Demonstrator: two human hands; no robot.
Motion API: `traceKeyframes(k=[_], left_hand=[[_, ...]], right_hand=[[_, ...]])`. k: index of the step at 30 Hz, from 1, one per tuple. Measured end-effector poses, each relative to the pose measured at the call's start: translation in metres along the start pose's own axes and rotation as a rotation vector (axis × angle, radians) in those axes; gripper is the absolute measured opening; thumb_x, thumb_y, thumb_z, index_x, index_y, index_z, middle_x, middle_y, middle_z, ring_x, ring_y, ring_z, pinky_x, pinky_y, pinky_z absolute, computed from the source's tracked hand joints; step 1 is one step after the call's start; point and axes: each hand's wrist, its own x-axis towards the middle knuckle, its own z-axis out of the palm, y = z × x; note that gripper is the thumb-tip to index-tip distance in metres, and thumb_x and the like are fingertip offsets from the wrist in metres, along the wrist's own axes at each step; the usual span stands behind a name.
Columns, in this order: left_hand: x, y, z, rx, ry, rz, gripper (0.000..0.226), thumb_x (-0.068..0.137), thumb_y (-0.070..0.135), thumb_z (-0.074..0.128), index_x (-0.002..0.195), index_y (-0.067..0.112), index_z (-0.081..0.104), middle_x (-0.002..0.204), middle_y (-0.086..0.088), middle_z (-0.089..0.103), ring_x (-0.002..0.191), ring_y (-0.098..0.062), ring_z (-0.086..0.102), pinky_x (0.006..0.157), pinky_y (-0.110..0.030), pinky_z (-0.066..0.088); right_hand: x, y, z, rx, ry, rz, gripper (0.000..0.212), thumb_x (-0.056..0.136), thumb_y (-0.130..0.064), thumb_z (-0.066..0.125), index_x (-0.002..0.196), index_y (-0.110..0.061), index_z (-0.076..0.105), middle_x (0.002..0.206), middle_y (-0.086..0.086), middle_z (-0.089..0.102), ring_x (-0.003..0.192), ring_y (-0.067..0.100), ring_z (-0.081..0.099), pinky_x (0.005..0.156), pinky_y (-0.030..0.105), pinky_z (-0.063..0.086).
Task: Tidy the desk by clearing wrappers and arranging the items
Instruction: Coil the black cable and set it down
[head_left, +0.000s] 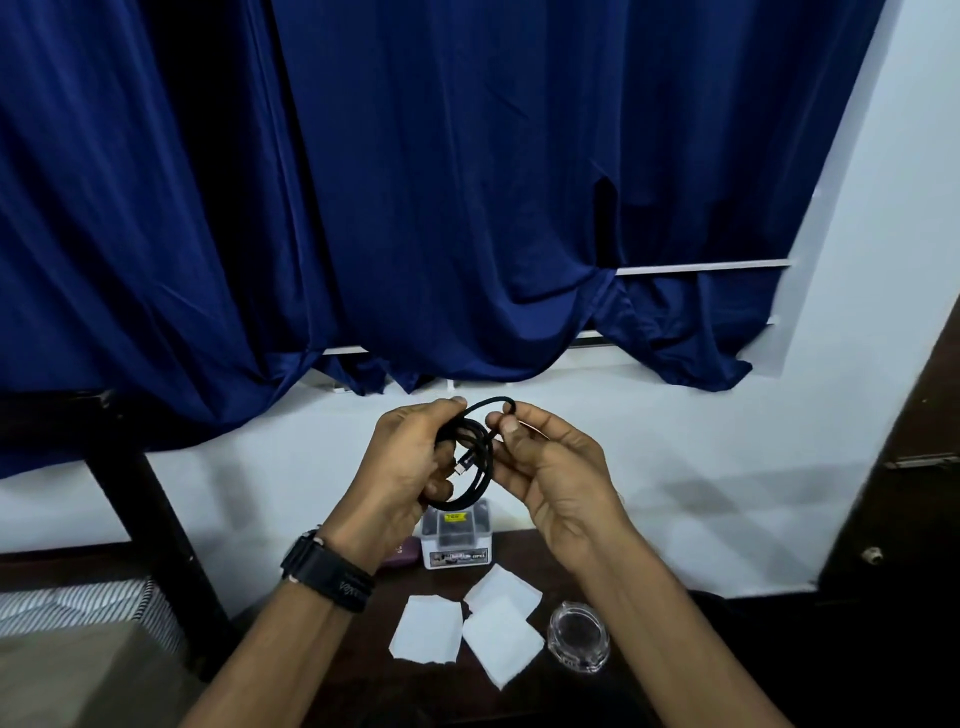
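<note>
A black charging cable (480, 486) is wound into loops and held up in front of me, above the dark desk (363, 670). My left hand (400, 462) grips the bundle of loops, its wrist wearing a black watch. My right hand (550, 467) pinches the top loop of the cable between thumb and forefinger. One metal plug end hangs inside the coil. Below the hands, three white paper squares (467, 623) lie flat on the desk, two of them overlapping.
A small clear plastic box (457, 540) stands at the back of the desk against the white wall, a dark red object (402, 556) beside it. A round glass dish (576, 636) sits right of the papers. Blue curtains hang behind. A striped cloth lies lower left.
</note>
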Motion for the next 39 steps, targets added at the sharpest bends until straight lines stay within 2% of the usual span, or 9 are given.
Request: traceKeyframes(k=[5,9,12,14,16,25,33,36,39], left_hand=[[0.002,-0.003,0.0,-0.014,0.053,0.023,0.038,0.103,0.024,0.057,0.068,0.009,0.057,0.039,0.006,0.025,0.031,-0.006,0.022,0.034,-0.015,0.019],[0.005,-0.005,-0.003,-0.013,0.075,0.048,0.039,0.103,0.028,0.058,0.069,0.008,0.06,0.04,0.007,0.027,0.032,-0.007,0.024,0.035,-0.017,0.022],[0.009,-0.005,-0.003,-0.04,0.126,0.09,0.042,0.103,0.031,0.059,0.065,0.013,0.065,0.042,0.008,0.028,0.037,-0.008,0.024,0.038,-0.021,0.023],[0.01,-0.005,-0.004,-0.077,0.153,0.11,0.049,0.103,0.032,0.059,0.056,0.019,0.066,0.044,0.008,0.027,0.038,-0.009,0.025,0.039,-0.024,0.024],[0.01,-0.006,-0.004,-0.094,0.175,0.129,0.049,0.103,0.035,0.059,0.058,0.019,0.066,0.044,0.007,0.027,0.038,-0.01,0.026,0.041,-0.024,0.027],[0.007,-0.006,-0.002,-0.169,0.137,0.12,0.038,0.106,0.034,0.058,0.075,0.011,0.063,0.043,0.008,0.029,0.039,-0.009,0.026,0.039,-0.023,0.029],[0.01,0.0,-0.004,-0.298,0.254,0.113,0.032,0.106,0.028,0.056,0.079,0.012,0.058,0.042,0.01,0.031,0.036,-0.006,0.027,0.036,-0.019,0.028],[0.01,0.006,-0.005,-0.404,0.216,0.083,0.03,0.106,0.023,0.057,0.078,0.015,0.055,0.043,0.01,0.031,0.036,-0.005,0.025,0.033,-0.017,0.025],[0.007,0.004,-0.003,-0.371,0.175,0.085,0.031,0.106,0.024,0.057,0.076,0.017,0.052,0.044,0.009,0.028,0.035,-0.005,0.025,0.033,-0.017,0.026]], right_hand=[[0.001,0.006,-0.007,-0.36,-0.097,-0.052,0.019,0.098,0.002,0.064,0.108,-0.013,0.071,0.088,0.01,0.08,0.069,0.018,0.078,0.065,0.029,0.063],[0.0,0.013,-0.017,-0.718,-0.188,-0.134,0.038,0.104,-0.008,0.056,0.136,-0.029,0.051,0.104,0.003,0.08,0.092,0.015,0.078,0.089,0.039,0.062],[-0.014,0.02,-0.019,-1.109,-0.14,-0.581,0.036,0.107,-0.034,0.044,0.14,-0.049,0.039,0.146,-0.018,0.049,0.122,-0.006,0.055,0.097,0.019,0.047],[-0.025,0.023,-0.02,-1.302,-0.156,-0.954,0.03,0.105,-0.047,0.048,0.133,-0.041,0.05,0.148,-0.013,0.039,0.129,0.002,0.045,0.097,0.016,0.043],[-0.03,0.029,-0.017,-1.439,-0.179,-1.093,0.033,0.097,-0.056,0.06,0.122,-0.035,0.061,0.141,-0.006,0.044,0.125,0.011,0.044,0.097,0.024,0.045],[-0.031,0.033,-0.005,-1.27,0.071,-0.976,0.021,0.096,-0.038,0.066,0.11,-0.026,0.077,0.125,-0.01,0.052,0.108,0.011,0.056,0.072,0.03,0.057],[-0.035,0.041,-0.024,-1.388,0.016,-1.553,0.015,0.102,-0.02,0.066,0.103,-0.009,0.077,0.117,0.004,0.056,0.093,0.023,0.062,0.074,0.032,0.054],[-0.034,0.053,-0.043,-1.585,-0.159,-1.467,0.01,0.1,-0.025,0.069,0.103,-0.018,0.076,0.124,0.0,0.055,0.102,0.02,0.059,0.077,0.031,0.054],[-0.039,0.051,-0.037,-1.235,-0.16,-0.919,0.029,0.098,-0.058,0.059,0.098,-0.03,0.067,0.119,-0.015,0.063,0.103,0.005,0.065,0.08,0.017,0.052]])
